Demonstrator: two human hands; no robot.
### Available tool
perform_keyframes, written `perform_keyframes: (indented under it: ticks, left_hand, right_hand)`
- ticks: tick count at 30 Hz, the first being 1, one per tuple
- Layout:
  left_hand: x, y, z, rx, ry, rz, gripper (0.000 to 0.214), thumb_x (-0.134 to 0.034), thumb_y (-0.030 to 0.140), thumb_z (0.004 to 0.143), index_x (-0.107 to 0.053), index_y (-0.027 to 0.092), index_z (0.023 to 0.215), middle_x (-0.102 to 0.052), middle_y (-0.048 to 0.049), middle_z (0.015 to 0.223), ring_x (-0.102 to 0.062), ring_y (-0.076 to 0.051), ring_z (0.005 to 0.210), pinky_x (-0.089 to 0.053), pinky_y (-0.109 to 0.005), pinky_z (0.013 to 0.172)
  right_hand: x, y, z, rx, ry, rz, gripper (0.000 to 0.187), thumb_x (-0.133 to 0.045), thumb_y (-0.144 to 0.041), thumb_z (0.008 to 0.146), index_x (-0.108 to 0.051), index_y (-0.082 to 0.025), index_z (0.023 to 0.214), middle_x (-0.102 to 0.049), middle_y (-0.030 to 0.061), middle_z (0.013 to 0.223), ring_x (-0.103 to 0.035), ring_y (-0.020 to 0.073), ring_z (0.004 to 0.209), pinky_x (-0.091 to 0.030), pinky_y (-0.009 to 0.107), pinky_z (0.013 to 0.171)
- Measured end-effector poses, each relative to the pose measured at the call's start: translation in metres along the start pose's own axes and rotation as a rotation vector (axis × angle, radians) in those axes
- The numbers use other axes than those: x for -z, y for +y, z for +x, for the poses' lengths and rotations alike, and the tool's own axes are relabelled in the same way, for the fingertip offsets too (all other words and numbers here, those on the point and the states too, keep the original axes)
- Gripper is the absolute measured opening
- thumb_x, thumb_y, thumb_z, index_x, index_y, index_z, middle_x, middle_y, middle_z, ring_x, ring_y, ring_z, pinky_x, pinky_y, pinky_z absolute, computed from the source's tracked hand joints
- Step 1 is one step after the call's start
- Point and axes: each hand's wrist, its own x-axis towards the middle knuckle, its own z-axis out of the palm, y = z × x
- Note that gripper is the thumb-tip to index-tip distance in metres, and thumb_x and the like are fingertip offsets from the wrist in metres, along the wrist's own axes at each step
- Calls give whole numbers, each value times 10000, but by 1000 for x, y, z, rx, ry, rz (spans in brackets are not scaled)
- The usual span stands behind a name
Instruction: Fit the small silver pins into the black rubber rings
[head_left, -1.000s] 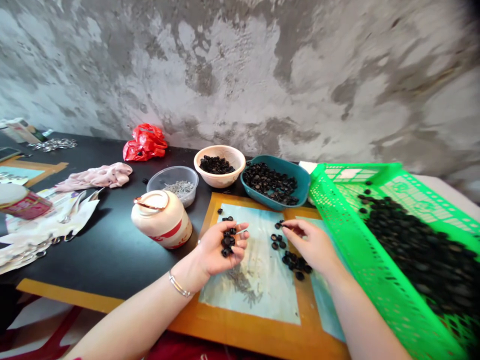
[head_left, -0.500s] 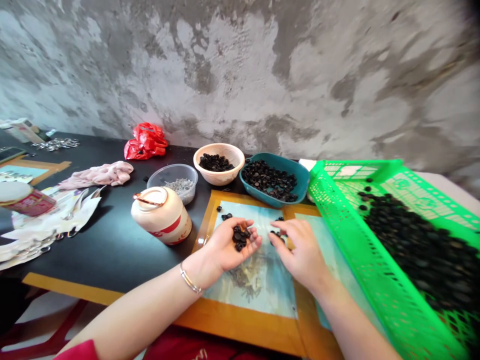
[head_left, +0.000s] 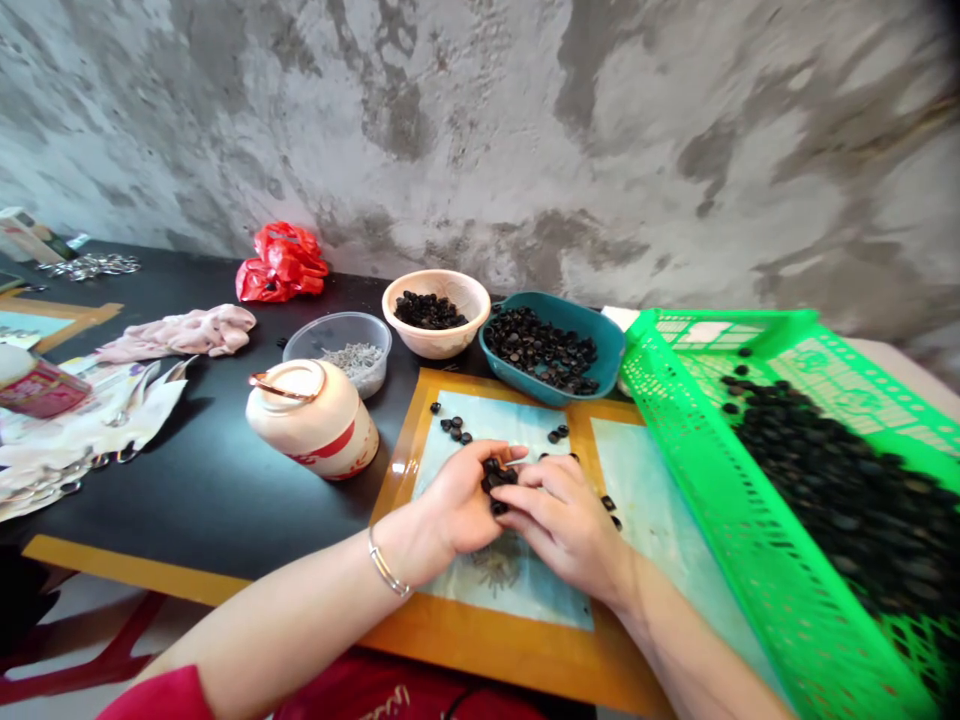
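My left hand (head_left: 466, 505) is cupped, palm up, around a handful of small black round pieces (head_left: 496, 478). Over that palm, my right hand (head_left: 574, 515) has its thumb and fingers closed at the edge of the handful, touching the pieces; its exact grip is partly hidden. Beneath both hands lies a light blue sheet (head_left: 517, 600) edged with brown tape. Loose black pieces (head_left: 456, 428) are scattered on its upper left, and a few more (head_left: 558, 434) on its upper right. A small heap of thin nail-like bits (head_left: 495, 572) shows below my left hand.
A green plastic basket (head_left: 697, 500) of black pieces stands at right. Behind the sheet are a teal basin (head_left: 525, 385), a pink bowl (head_left: 435, 343) and a clear tub (head_left: 337, 325) with grey bits. A white jar (head_left: 311, 420), pink cloth (head_left: 184, 333) and red bag (head_left: 281, 262) are leftward.
My right hand has moved left from the sheet to the pieces in my left palm. Loose pieces at the sheet's upper right are now uncovered. The view has shifted slightly.
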Motion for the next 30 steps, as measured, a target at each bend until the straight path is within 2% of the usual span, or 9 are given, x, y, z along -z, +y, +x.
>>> perform_keyframes:
  ticks: [4, 8, 16, 20, 24, 30]
  left_hand:
    - [4, 2, -3, 5, -79, -13, 201, -461, 229, 891, -613, 112, 831, -563, -38, 625, -518, -148, 484, -341, -253, 409]
    - [7, 3, -6, -16, -154, -60, 237, -435, 234, 917, -615, 91, 861, -596, -75, 707, -571, -171, 597, -434, -287, 519]
    - [7, 1, -10, -15, -243, -109, 253, -424, 226, 934, -615, 66, 891, -610, -105, 770, -623, -221, 744, -504, -343, 671]
    - [6, 1, -12, -8, -247, -126, 253, -437, 221, 931, -623, 50, 944, -632, -117, 790, -638, -218, 757, -504, -311, 644]
    - [5, 1, -12, -4, -256, -161, 268, -433, 208, 932, -635, 38, 973, -647, -121, 797, -640, -201, 761, -508, -291, 656]
    - [7, 0, -9, -6, -253, -179, 247, -436, 196, 927, -635, 51, 898, -648, -116, 808, -642, -187, 754, -493, -255, 615]
  right_hand:
    - [-3, 0, -2, -45, -9, 35, 128, -570, -189, 907, -604, -204, 1030, -623, 74, 959, -564, 226, 919, -466, 393, 810]
    - [-4, 3, -4, -66, -13, 20, 118, -515, -144, 903, -552, -193, 1004, -581, 82, 962, -545, 231, 915, -450, 397, 808]
    - [-3, 7, -7, -98, 88, -63, 145, -479, -151, 892, -517, -226, 1010, -565, 53, 881, -540, 234, 843, -427, 422, 794]
    - [-1, 7, -7, -131, 147, -79, 172, -507, -189, 899, -520, -232, 1066, -576, 58, 885, -545, 245, 849, -423, 438, 804]
    - [-1, 5, -5, -157, 118, -146, 239, -554, -192, 907, -547, -227, 1143, -590, 69, 911, -550, 249, 877, -424, 435, 814]
    - [-4, 2, -2, -178, 107, -157, 372, -617, -244, 892, -535, -209, 1253, -578, 83, 948, -544, 249, 875, -427, 433, 796]
